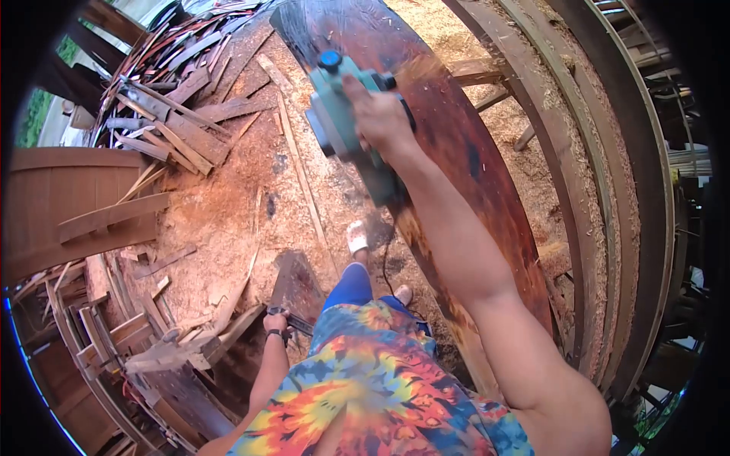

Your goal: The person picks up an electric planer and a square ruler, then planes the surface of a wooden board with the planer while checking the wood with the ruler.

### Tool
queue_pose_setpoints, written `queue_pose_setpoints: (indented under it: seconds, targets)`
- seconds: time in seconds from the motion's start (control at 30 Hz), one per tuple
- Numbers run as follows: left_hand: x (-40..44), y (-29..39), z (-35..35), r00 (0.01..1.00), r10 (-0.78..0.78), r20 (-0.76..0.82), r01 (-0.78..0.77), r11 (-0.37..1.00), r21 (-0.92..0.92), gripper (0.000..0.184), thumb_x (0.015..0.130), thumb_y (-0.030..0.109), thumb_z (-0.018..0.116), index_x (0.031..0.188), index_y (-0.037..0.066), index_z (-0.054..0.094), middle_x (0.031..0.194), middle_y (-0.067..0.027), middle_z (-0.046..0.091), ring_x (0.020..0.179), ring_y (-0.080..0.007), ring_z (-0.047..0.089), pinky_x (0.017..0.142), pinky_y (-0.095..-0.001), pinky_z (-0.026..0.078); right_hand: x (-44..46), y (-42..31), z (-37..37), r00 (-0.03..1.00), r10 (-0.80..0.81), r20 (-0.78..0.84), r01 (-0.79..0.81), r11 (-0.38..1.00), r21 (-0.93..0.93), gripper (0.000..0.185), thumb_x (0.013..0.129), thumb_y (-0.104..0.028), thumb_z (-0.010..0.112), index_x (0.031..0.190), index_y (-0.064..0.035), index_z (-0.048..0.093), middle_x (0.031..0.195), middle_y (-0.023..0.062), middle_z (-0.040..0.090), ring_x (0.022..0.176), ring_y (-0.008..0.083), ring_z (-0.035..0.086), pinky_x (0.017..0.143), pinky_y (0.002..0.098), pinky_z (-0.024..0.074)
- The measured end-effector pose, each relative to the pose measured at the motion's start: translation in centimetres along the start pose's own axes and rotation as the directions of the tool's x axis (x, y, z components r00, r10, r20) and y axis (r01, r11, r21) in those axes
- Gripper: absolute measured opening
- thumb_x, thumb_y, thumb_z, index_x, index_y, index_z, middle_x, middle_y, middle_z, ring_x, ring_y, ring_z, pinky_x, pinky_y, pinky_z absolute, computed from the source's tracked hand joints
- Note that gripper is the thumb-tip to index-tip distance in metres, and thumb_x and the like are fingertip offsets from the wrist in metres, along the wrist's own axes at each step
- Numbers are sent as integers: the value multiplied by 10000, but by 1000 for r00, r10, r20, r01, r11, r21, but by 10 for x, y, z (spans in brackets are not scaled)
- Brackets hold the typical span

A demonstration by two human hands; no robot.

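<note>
My right hand [380, 121] is wrapped round the handle of a green power planer [334, 114], which has a blue knob at its front. The planer rests on the left part of a long, dark reddish-brown wooden plank [471, 152]. Low on the left, my left hand [276, 321] is closed beside a dark metal bar [299, 325], near the end of a board [295, 285]. Whether the fingers wrap the bar is too small to tell. Motion blurs the planer slightly, and its underside is hidden.
Curved stacked beams [578, 152] line the right side. Wood shavings [220, 220] cover the ground. Scrap strips [175, 121] lie in a heap at the upper left. A black cord [386, 266] hangs below the planer, near my feet. Large brown panels [68, 205] stand at left.
</note>
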State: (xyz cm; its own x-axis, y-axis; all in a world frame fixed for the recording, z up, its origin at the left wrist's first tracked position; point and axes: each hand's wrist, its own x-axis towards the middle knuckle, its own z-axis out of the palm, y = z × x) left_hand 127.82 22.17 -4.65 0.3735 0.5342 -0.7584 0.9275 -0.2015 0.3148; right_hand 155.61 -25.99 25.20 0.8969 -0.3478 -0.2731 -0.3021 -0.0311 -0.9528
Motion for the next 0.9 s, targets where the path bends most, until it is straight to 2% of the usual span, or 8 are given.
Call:
queue_pose_setpoints:
  seconds: [0.07, 0.17, 0.3, 0.4, 0.6, 0.7, 0.8, 0.9]
  targets:
    - [-2, 19, -9, 998, -61, 14, 62, 995, -74, 197, 814, 5, 717, 983, 44, 625, 922, -94, 646, 772, -288, 674, 544, -527, 608, 79, -19, 32, 1000, 0, -22, -3, 995, -100, 687, 895, -650, 573, 590, -35, 579, 507, 73, 545, 406, 161, 532, 397, 333, 424]
    - [-4, 44, -21, 999, -39, 22, 43, 970, -240, 209, 815, 8, 719, 990, 41, 609, 906, -105, 649, 747, -277, 674, 527, -496, 613, 172, -42, 69, 990, -44, 136, 32, 995, 90, 522, 925, -530, 629, 839, -15, 643, 623, 68, 550, 478, 152, 535, 424, 329, 464]
    - [-22, 90, -37, 995, 62, -81, -68, 995, -69, 183, 808, 22, 734, 928, 17, 596, 825, -112, 663, 659, -257, 685, 445, -425, 601, 199, -37, 76, 958, -149, 246, 90, 968, 236, 488, 951, -496, 601, 894, -12, 638, 665, 64, 566, 485, 151, 544, 449, 317, 478]
    - [-3, 90, -41, 995, 17, -98, -32, 988, -153, 169, 800, 10, 731, 918, 24, 612, 831, -110, 670, 670, -258, 692, 435, -435, 601, 162, -21, 63, 957, -186, 224, 137, 966, 217, 487, 953, -468, 593, 862, 9, 622, 630, 73, 561, 449, 161, 541, 426, 330, 474]
    - [-8, 119, -20, 990, -15, -138, 20, 999, 31, 161, 791, 29, 750, 903, 24, 634, 845, -102, 679, 663, -252, 690, 452, -432, 608, -53, 32, -15, 985, -51, 166, 37, 996, 85, 440, 1011, -478, 504, 991, -46, 584, 565, -4, 501, 431, 79, 477, 403, 257, 362]
    - [13, 112, -6, 990, 141, -28, -129, 958, 255, 161, 786, 77, 769, 881, 12, 655, 848, -115, 688, 651, -241, 693, 447, -389, 605, -157, 71, -56, 989, -2, 145, 0, 1000, 10, 499, 997, -539, 483, 1032, -47, 555, 586, 1, 491, 470, 75, 485, 438, 238, 377]
    - [1, 130, 9, 999, -1, -32, 6, 990, 141, 189, 788, 124, 778, 886, -2, 676, 852, -128, 699, 647, -235, 698, 435, -365, 593, -233, 93, -84, 984, 105, 146, -113, 992, 48, 625, 929, -638, 529, 1050, -26, 565, 597, 0, 513, 483, 65, 490, 439, 223, 370]
    - [1, 137, 16, 1000, 12, 2, -12, 980, 199, 212, 789, 140, 782, 904, -8, 682, 857, -136, 702, 650, -241, 700, 451, -371, 595, -247, 93, -90, 982, 129, 136, -140, 988, 71, 606, 926, -618, 557, 912, -13, 580, 577, 1, 544, 486, 69, 521, 452, 240, 413]
